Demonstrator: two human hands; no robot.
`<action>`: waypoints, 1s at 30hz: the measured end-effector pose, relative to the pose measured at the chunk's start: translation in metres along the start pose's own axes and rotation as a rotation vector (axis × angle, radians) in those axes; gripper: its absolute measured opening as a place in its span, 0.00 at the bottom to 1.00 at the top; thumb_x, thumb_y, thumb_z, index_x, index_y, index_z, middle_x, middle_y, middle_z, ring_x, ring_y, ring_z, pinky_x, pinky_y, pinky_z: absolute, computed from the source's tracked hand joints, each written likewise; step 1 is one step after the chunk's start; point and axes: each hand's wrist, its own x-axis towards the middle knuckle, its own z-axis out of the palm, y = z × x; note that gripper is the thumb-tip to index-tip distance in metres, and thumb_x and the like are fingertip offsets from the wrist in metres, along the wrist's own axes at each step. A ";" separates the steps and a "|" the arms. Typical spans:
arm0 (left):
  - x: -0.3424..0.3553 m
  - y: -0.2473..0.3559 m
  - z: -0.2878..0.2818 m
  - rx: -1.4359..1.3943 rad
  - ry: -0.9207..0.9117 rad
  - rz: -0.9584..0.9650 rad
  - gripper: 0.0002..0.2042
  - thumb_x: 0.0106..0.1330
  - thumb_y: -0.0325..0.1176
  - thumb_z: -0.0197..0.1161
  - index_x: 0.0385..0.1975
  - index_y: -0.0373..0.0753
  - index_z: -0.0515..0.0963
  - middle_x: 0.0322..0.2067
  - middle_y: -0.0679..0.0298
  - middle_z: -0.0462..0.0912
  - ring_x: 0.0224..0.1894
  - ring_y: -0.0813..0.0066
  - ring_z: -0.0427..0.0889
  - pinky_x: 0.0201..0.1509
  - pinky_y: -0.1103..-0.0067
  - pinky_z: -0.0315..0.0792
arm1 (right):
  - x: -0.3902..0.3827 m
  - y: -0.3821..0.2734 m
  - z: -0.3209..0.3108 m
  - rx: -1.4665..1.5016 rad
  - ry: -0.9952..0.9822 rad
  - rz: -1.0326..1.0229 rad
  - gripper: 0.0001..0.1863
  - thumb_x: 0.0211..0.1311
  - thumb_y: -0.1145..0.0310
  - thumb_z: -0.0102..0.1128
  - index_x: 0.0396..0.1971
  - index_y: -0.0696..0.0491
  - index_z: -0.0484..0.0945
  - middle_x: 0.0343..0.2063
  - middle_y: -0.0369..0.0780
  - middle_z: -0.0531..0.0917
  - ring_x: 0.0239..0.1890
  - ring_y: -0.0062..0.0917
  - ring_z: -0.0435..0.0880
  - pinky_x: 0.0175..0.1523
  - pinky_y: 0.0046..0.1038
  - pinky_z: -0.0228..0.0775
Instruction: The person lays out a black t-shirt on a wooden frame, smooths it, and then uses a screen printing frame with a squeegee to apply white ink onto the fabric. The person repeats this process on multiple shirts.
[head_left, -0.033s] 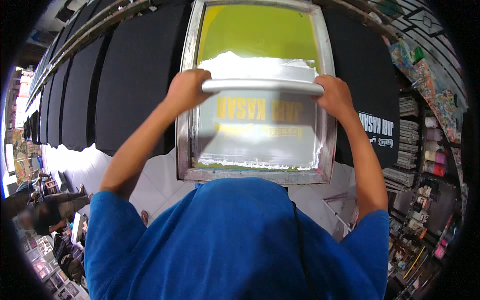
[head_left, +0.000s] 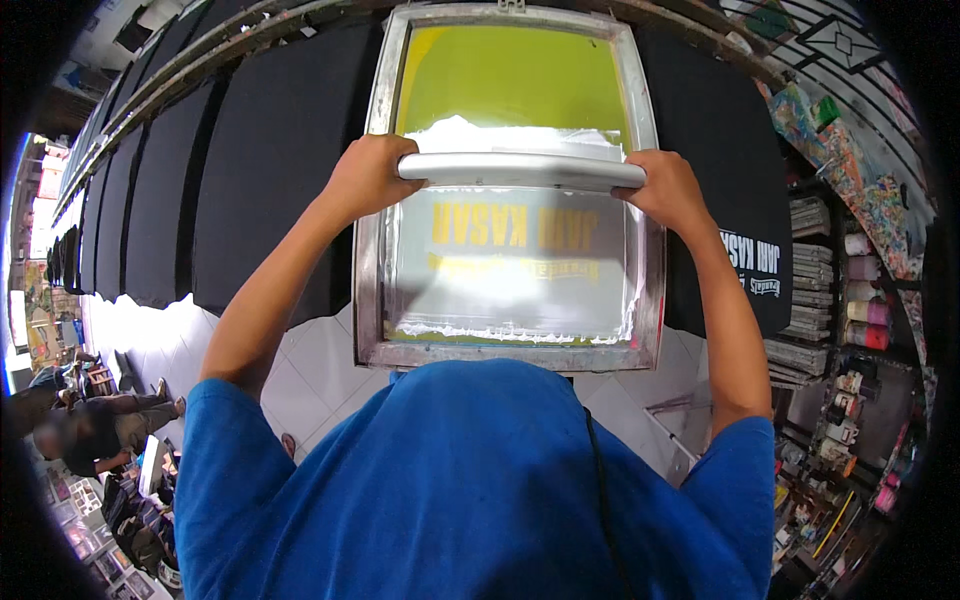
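Both hands | gripping silver bar | over framed screen (apparently touching)

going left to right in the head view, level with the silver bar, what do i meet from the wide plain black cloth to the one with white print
Wide plain black cloth → left hand → silver bar → right hand → black cloth with white print

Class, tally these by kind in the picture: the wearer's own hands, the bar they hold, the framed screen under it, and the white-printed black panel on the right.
Hands, left hand and right hand: 2
Silver bar: 1
Framed screen: 1
White-printed black panel: 1
Total: 5
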 end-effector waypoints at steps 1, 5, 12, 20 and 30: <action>0.001 0.002 -0.013 -0.041 -0.053 -0.024 0.13 0.45 0.35 0.73 0.29 0.38 0.81 0.28 0.53 0.82 0.34 0.53 0.82 0.39 0.66 0.75 | -0.002 -0.006 -0.010 0.020 0.026 0.003 0.12 0.40 0.69 0.69 0.29 0.51 0.83 0.30 0.46 0.83 0.35 0.43 0.82 0.41 0.39 0.73; -0.013 0.028 -0.041 -0.056 0.043 0.030 0.12 0.44 0.31 0.73 0.29 0.36 0.81 0.30 0.52 0.82 0.35 0.52 0.82 0.39 0.67 0.75 | -0.034 -0.025 -0.033 0.028 0.098 0.005 0.13 0.40 0.67 0.72 0.26 0.56 0.80 0.27 0.45 0.81 0.32 0.44 0.80 0.38 0.38 0.70; -0.134 0.070 -0.010 -0.028 0.090 0.071 0.16 0.38 0.26 0.70 0.31 0.39 0.80 0.31 0.58 0.81 0.37 0.57 0.80 0.40 0.67 0.75 | -0.151 -0.053 0.004 0.020 0.291 -0.073 0.13 0.36 0.76 0.65 0.28 0.54 0.79 0.27 0.42 0.79 0.33 0.40 0.78 0.37 0.36 0.71; -0.215 0.085 0.054 -0.052 0.141 0.095 0.20 0.37 0.24 0.68 0.36 0.37 0.76 0.35 0.61 0.78 0.42 0.62 0.77 0.44 0.71 0.75 | -0.232 -0.069 0.091 -0.024 0.379 -0.044 0.20 0.34 0.79 0.62 0.36 0.53 0.79 0.34 0.39 0.81 0.41 0.36 0.80 0.47 0.36 0.72; -0.242 0.095 0.070 -0.153 0.087 0.002 0.25 0.43 0.34 0.72 0.44 0.36 0.75 0.47 0.53 0.75 0.51 0.53 0.73 0.56 0.64 0.68 | -0.247 -0.075 0.113 0.009 0.358 0.016 0.28 0.31 0.64 0.74 0.40 0.52 0.78 0.41 0.40 0.77 0.45 0.38 0.76 0.52 0.39 0.68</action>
